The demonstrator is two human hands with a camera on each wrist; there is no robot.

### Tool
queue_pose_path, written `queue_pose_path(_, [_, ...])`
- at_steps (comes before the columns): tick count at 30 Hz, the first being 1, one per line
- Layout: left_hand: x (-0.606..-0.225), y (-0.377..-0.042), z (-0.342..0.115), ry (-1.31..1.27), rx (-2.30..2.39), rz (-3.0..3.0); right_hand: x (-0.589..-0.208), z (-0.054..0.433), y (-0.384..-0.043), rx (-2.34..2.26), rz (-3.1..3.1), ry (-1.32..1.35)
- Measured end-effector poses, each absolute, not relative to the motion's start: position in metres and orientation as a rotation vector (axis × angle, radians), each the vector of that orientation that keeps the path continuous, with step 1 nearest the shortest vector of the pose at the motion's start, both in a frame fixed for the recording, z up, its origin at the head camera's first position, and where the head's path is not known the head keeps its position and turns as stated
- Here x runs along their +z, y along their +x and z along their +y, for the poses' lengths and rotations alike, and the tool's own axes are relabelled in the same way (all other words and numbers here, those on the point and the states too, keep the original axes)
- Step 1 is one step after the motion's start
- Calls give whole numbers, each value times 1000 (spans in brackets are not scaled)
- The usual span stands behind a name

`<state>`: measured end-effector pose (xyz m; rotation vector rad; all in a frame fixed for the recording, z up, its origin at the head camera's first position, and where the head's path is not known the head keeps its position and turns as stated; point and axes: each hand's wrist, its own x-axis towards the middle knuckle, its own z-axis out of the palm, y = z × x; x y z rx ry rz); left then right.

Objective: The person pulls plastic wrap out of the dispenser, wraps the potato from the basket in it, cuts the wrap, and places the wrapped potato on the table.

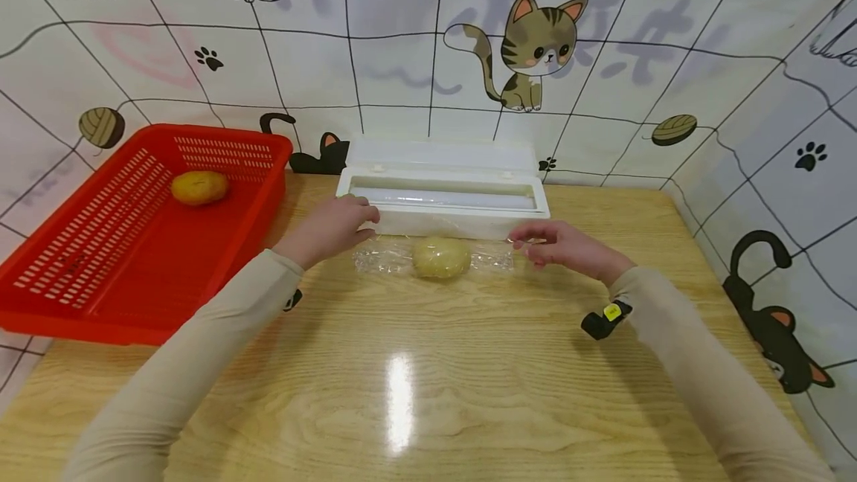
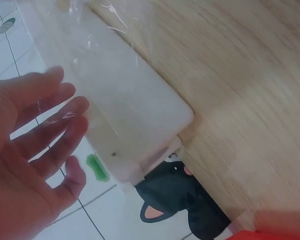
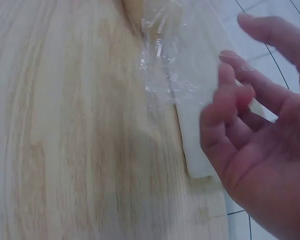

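Potato (image 1: 199, 188) in basket (image 1: 167, 266), film roll (image 1: 448, 198) in box (image 1: 442, 225), wrapped potato (image 1: 442, 257), left hand (image 1: 333, 226) with fingers apart, right hand (image 1: 569, 248) grip unclear

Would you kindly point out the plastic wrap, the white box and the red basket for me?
Plastic wrap (image 1: 492, 256): head view, crinkled right end.
White box (image 1: 442, 224): head view, front wall.
Red basket (image 1: 167, 255): head view, bare floor.

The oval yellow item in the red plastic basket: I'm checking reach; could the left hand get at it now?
Probably yes, if the left hand clears the wall of the open-topped red plastic basket; nothing covers the oval yellow item.
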<state>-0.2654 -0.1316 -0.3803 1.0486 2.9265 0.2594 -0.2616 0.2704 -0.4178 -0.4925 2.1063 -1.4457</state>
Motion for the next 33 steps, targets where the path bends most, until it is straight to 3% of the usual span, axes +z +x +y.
queue_pose_path(19, [-380, -267, -132, 1036, 479, 2765, -409, 262, -255, -1292, 2353, -497])
queue_pose_path(33, [-379, -279, -134, 941, 623, 2451, -401, 192, -241, -595, 3035, -936])
